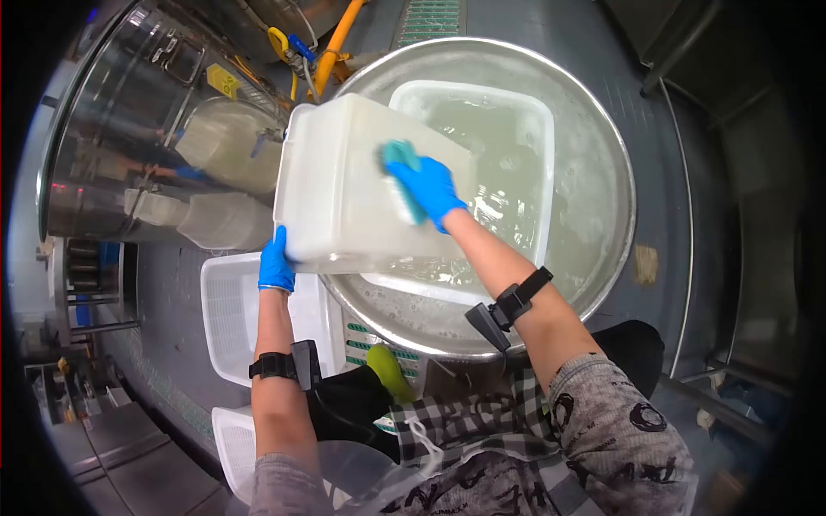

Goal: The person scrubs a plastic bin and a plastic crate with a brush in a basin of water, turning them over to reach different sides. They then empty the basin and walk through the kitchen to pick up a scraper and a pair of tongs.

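Note:
A white plastic tub point(323, 185) is tilted on its side over the left part of a large round metal basin point(626, 185) of cloudy water. My left hand point(276, 261), in a blue glove, grips the tub's near left corner. In my gloved right hand point(428, 185) is a green cloth or sponge point(401, 163), pressed against the tub's outer surface and slightly blurred. Another white container point(548, 172) lies in the water, its rim showing at the surface.
White baskets point(225, 318) stand on the floor at the left and lower left. A big shiny metal vessel point(103, 129) rises at the upper left, beside an orange pipe point(335, 47). Metal rails point(684, 215) run along the right, and a green drain grate point(432, 19) lies beyond the basin.

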`<control>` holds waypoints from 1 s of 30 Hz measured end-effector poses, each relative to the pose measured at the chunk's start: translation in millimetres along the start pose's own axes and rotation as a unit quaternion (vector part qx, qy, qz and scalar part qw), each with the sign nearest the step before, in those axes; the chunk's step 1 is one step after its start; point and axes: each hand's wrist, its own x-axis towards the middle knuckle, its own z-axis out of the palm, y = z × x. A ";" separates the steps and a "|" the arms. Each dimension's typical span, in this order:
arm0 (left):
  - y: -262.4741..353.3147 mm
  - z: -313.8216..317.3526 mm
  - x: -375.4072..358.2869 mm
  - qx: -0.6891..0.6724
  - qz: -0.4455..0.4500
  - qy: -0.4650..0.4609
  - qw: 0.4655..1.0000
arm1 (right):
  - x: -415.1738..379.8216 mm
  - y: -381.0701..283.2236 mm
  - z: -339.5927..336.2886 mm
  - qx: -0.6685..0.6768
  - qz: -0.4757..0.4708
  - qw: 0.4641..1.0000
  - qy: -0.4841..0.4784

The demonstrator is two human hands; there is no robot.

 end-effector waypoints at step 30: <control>-42.0 -21.1 10.9 0.071 -0.032 -0.018 0.997 | 107.1 60.3 -46.4 -0.368 -0.093 0.913 -0.151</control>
